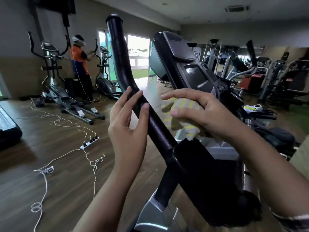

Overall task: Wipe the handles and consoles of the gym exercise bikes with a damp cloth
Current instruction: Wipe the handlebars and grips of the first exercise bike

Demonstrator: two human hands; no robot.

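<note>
The soft yellow-and-white striped cloth (182, 114), bunched in the right hand (200, 113) with fingers curled over it and thumb pinching from below, sits just beside the black padded tubular handle (127, 67). It looks light and limp, likely best wadded in the palm. The left hand (128, 124) cups the stiff, fixed handle, fingers spread loosely round it. The dark grey console (189, 64) behind bears writing too blurred to read
</note>
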